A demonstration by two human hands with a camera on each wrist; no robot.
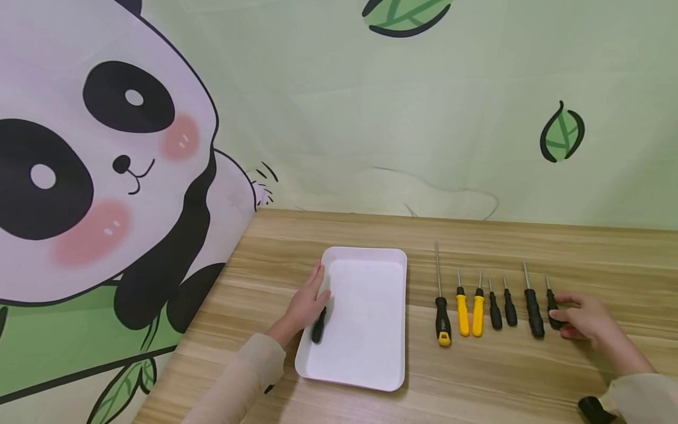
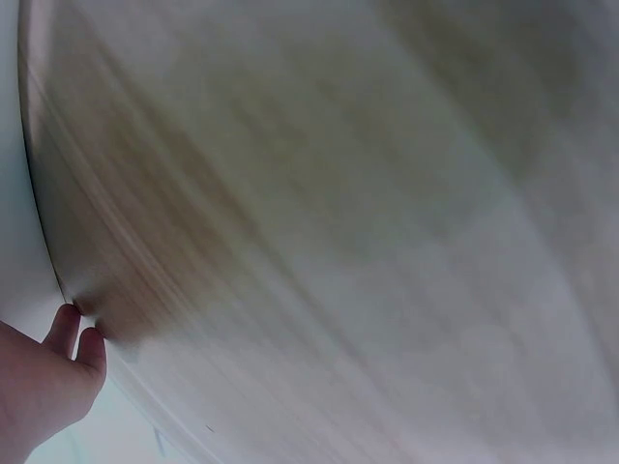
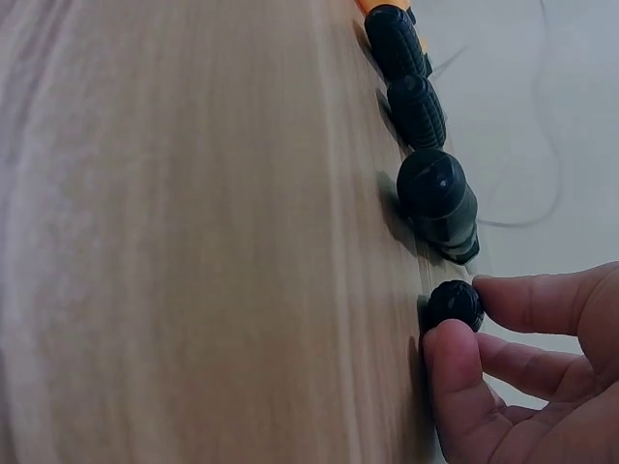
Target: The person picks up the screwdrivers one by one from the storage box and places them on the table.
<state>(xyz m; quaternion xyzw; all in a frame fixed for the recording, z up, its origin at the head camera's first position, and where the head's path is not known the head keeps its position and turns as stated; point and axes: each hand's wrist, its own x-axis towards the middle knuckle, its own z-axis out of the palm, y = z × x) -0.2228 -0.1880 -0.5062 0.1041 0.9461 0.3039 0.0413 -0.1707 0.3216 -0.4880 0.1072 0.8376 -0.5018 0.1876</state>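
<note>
My right hand (image 1: pixel 585 321) pinches the handle of a small black screwdriver (image 3: pixel 455 304) at the right end of a row, thumb and fingers on either side of it. Next to it lies a larger black screwdriver (image 1: pixel 534 315). Further left in the row are two small black screwdrivers (image 1: pixel 495 311), two yellow-handled screwdrivers (image 1: pixel 463 315) and a long black-and-yellow one (image 1: pixel 442 321). My left hand (image 1: pixel 304 303) rests at the left rim of a white tray (image 1: pixel 365 347), its fingers fairly straight. Inside the tray, by that hand, lies a black-handled screwdriver (image 1: pixel 319 327), its upper part hidden.
The wooden table (image 1: pixel 466 388) meets a green backdrop cloth (image 1: pixel 328 129) at its back edge, with a panda printed on the left. A black strap (image 1: pixel 594 409) shows at the right sleeve.
</note>
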